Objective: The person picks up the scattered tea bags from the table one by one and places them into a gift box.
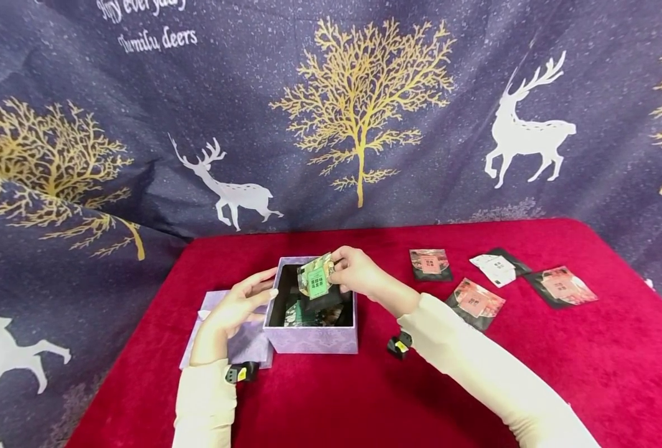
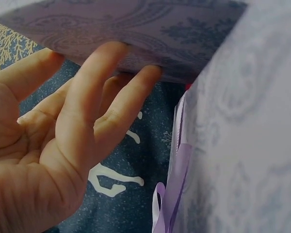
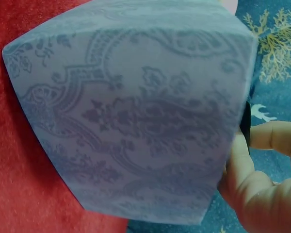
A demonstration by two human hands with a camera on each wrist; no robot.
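Observation:
A lavender patterned box (image 1: pixel 311 341) stands without its lid on the table, with dark and green-patterned packets (image 1: pixel 303 314) lying inside. Above its opening my right hand (image 1: pixel 359 274) pinches a green-labelled sachet (image 1: pixel 318 277) by its right edge. In the right wrist view the box wall (image 3: pixel 131 111) hides most of the sachet, and only a dark edge shows by the fingers of the hand (image 3: pixel 262 179). My left hand (image 1: pixel 236 311) touches the box's left side with fingers extended. From the left wrist, the fingertips of that hand (image 2: pixel 63 121) meet the patterned wall (image 2: pixel 150 34).
Left of the box lies its lavender lid (image 1: pixel 247 348), with a purple ribbon (image 2: pixel 177 189). On the red tablecloth (image 1: pixel 331 398) to the right are several sachets: a red one (image 1: pixel 430 264), a white one (image 1: pixel 496 269) and pinkish ones (image 1: pixel 475 302). A deer-printed cloth (image 1: pixel 331 124) hangs behind.

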